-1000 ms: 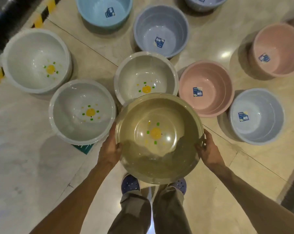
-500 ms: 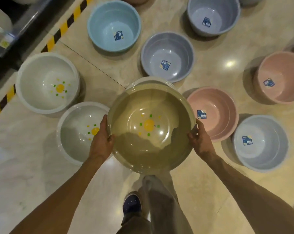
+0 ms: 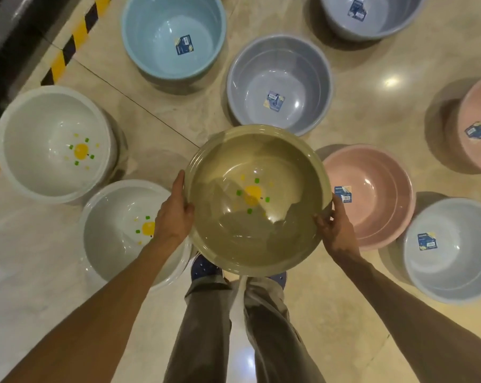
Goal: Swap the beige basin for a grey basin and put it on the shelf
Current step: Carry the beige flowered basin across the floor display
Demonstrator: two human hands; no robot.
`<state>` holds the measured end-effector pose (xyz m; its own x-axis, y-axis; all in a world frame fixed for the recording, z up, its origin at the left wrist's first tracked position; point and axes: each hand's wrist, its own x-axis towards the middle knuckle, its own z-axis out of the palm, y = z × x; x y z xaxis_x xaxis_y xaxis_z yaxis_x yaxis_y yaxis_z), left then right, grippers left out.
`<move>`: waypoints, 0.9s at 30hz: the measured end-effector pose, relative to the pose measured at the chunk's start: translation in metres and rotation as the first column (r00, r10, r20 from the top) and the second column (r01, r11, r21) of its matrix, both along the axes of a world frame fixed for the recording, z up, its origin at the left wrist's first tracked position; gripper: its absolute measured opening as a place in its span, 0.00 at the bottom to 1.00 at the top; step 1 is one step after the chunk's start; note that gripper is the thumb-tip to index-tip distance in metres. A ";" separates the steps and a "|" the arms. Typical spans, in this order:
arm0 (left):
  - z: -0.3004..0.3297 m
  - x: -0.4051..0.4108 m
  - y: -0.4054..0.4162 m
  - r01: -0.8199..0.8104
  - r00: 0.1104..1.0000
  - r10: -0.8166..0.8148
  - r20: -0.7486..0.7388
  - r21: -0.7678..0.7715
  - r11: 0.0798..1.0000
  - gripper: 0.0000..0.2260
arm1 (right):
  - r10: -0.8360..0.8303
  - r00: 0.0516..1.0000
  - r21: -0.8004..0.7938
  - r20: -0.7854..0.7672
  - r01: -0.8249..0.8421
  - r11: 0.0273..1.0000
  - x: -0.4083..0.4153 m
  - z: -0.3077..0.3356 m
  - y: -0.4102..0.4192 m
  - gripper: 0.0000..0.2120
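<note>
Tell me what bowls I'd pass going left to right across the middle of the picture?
White basin → grey basin → left hand → beige basin → right hand → pink basin → pale blue basin.

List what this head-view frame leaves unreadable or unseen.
- Floor spot under the beige basin: hidden by the basin, held by the left hand and right hand.
- Sticker text, e.g. in the pink basin: too small.
- Shelf: only a dark edge at top left, blurred and cut off.
- Far-right pink basin and top lavender basin: cropped by the frame.
- Shoes: mostly hidden by the basin and trousers.
</note>
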<state>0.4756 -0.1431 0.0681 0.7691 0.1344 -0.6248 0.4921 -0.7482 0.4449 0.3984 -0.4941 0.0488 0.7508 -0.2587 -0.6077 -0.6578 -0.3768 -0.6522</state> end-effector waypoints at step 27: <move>-0.104 0.082 0.005 0.171 0.985 -0.172 -0.028 -0.053 0.984 0.33 | -0.231 0.965 0.062 -0.124 0.240 0.969 -0.015 -0.093 0.052 0.34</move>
